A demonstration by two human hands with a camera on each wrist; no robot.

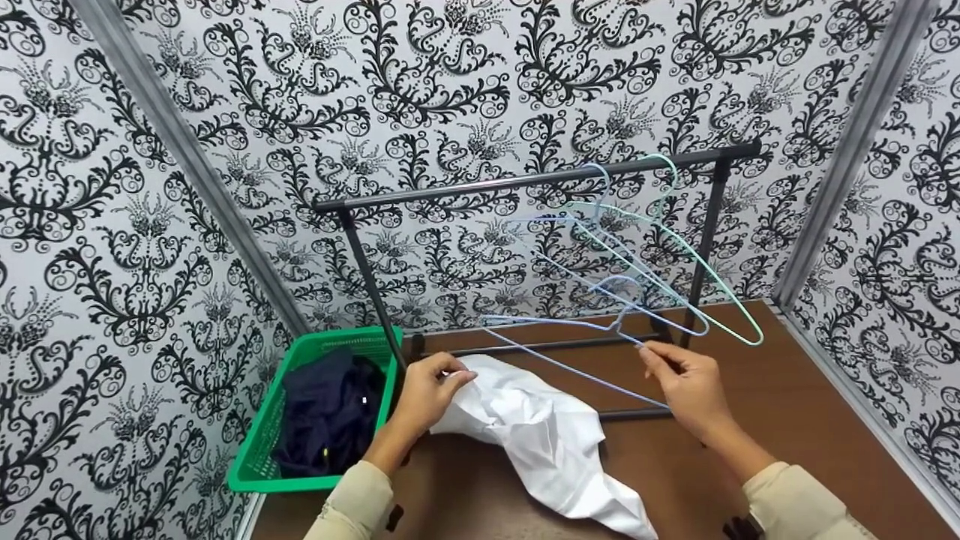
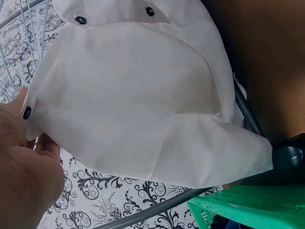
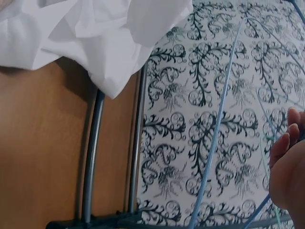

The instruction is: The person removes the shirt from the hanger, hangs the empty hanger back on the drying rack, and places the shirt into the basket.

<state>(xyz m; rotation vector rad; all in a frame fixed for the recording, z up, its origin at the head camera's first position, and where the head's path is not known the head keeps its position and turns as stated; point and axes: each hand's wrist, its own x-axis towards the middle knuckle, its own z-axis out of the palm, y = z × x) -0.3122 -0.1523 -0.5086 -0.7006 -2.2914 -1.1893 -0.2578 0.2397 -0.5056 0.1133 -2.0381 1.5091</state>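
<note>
My left hand (image 1: 431, 390) pinches a white shirt (image 1: 540, 427) at one edge, and the cloth hangs down toward the table. In the left wrist view dark buttons (image 2: 81, 20) show on the shirt (image 2: 119, 86), one of them beside the left thumb. My right hand (image 1: 686, 382) grips a blue hanger (image 1: 559, 367) near its right end. That hanger is off the rail, held level in front of the rack, its hook upward. The shirt and the held hanger are apart, with the hanger's left end behind the shirt's top.
A black clothes rack (image 1: 480, 187) stands on the brown table (image 1: 795, 420). From its rail hang another blue hanger (image 1: 645, 315) and a green hanger (image 1: 739, 315). At left sits a green basket (image 1: 259, 450) with dark navy clothing (image 1: 326, 412) in it. Patterned walls enclose the table.
</note>
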